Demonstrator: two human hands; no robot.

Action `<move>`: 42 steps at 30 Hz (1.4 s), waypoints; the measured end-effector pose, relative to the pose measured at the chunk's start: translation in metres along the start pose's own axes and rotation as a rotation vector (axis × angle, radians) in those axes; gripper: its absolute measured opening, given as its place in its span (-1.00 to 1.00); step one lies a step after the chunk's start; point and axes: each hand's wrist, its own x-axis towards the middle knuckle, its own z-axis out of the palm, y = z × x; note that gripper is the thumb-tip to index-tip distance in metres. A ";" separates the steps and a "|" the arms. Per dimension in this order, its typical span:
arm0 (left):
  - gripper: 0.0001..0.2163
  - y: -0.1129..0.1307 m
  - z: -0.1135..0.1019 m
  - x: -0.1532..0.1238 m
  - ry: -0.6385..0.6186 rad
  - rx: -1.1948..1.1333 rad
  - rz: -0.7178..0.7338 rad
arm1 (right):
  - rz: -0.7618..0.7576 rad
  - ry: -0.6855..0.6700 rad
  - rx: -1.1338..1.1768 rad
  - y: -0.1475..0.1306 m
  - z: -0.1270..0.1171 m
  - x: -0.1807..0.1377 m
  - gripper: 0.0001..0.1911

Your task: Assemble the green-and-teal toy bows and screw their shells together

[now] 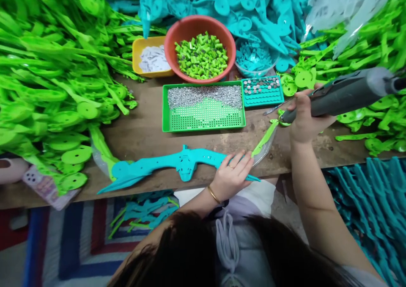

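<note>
A teal plastic bow-shaped piece (177, 164) lies along the near edge of the wooden table (142, 130). My left hand (233, 175) rests flat on its right limb with the fingers stretched out. My right hand (304, 117) is wrapped round a grey electric screwdriver (345, 93). The screwdriver's tip points left at a small green part (279, 120). A green blade-shaped piece (264, 138) lies between my two hands.
Ahead sit a green tray of silver screws (203, 107), a small teal tray of round metal pieces (262, 91), a red bowl of green bits (200, 50), and a yellow box of white bits (152, 57). Heaps of green parts (50, 75) and teal parts (241, 7) surround them.
</note>
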 end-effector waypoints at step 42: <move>-0.59 -0.043 -0.071 0.010 0.560 -0.205 0.124 | 0.180 -1.067 0.007 -0.114 -0.060 -0.069 -0.43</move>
